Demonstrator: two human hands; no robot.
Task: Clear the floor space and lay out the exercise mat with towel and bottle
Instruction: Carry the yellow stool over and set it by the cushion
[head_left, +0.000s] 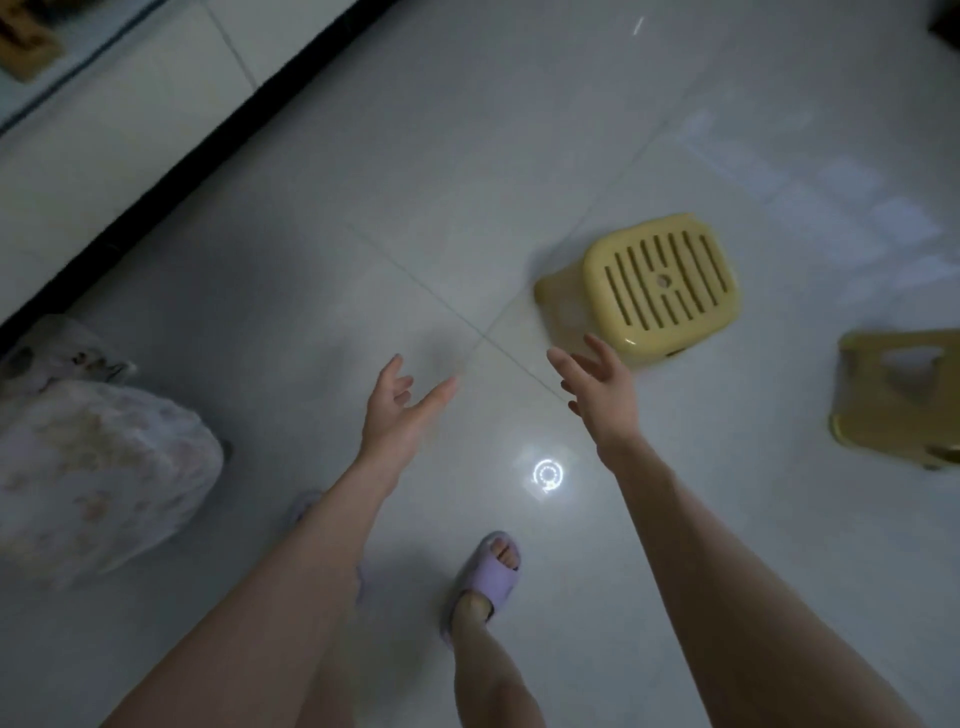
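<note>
Clearing the floor (415, 208) seems the step in hand: the left hand (400, 410) and the right hand (597, 395), both spread and empty, reach toward the yellow stool (660, 283), the right just beside it, so next it needs gripping; mat, towel, bottle are unseen.

The light is dim and cool, giving everything a grey-blue cast. The glossy tiled floor (457, 156) mirrors a ring-shaped light as a bright circle of glare (547, 475), with a thin bright streak far up and pale washed patches toward the upper right. A soft shadow lies just beside the yellow stool (662, 288). Blur smears that stool, the second stool (893, 400) at the right edge and the plastic bag (98, 467) at the left.
</note>
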